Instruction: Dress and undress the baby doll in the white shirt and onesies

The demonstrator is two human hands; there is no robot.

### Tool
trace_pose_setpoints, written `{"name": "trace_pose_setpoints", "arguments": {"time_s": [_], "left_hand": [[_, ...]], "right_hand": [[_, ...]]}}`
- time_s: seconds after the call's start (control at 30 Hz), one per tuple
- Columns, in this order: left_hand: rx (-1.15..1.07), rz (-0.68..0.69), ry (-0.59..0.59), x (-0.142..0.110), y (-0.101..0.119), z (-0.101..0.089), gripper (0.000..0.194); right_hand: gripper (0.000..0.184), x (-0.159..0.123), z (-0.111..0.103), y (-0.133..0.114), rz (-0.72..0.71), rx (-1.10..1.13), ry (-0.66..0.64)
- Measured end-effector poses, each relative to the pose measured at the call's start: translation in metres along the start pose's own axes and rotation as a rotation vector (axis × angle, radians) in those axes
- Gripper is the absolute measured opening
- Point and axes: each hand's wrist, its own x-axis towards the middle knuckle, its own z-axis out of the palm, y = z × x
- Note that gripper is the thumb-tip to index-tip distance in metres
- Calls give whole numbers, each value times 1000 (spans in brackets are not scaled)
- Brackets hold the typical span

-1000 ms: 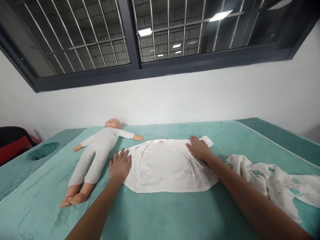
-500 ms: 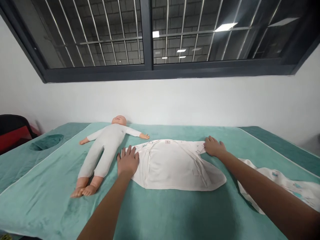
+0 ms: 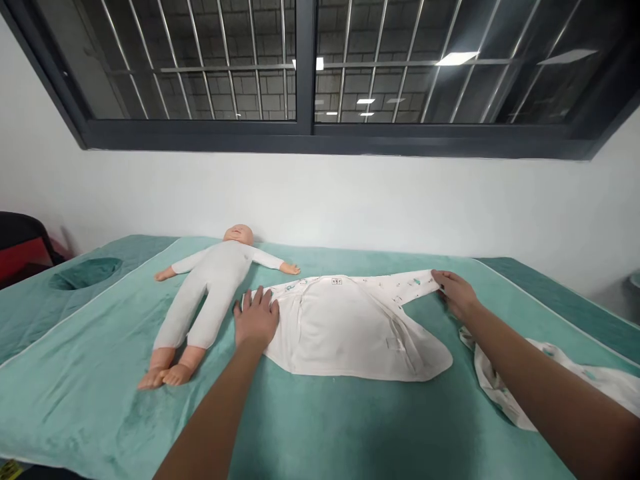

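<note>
A white baby shirt with small printed patterns lies spread on the green bed cover, its front open. My left hand rests flat with fingers apart on the shirt's left sleeve area. At the other side, my right hand pinches the end of the right sleeve, which is pulled out straight and slightly upward. To the left of the shirt a baby doll in a white body lies on its back, arms spread. A second printed white garment lies crumpled at right, partly hidden under my right forearm.
The green cover spreads over a bed with a round hole at its left end. Behind it stand a white wall and a dark-framed barred window. A red and black bag sits at far left.
My right hand has moved right and drawn the right sleeve out to its full length; earlier it lay over the sleeve. My left hand has stayed in place.
</note>
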Motion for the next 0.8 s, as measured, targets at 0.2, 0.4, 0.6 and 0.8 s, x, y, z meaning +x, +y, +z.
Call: {"name": "trace_pose_setpoints", "arguments": {"time_s": [0.2, 0.4, 0.6, 0.8], "left_hand": [[-7, -7, -16, 1, 0, 2, 50], [22, 2, 8, 1, -2, 6, 49], [20, -10, -3, 2, -1, 5, 49], [30, -13, -16, 2, -1, 8, 51]], "right_hand": [[40, 9, 1, -2, 37, 129, -82], [35, 8, 0, 7, 4, -106, -96], [23, -8, -13, 17, -68, -573, -114], [41, -31, 7, -11, -285, -775, -151]]}}
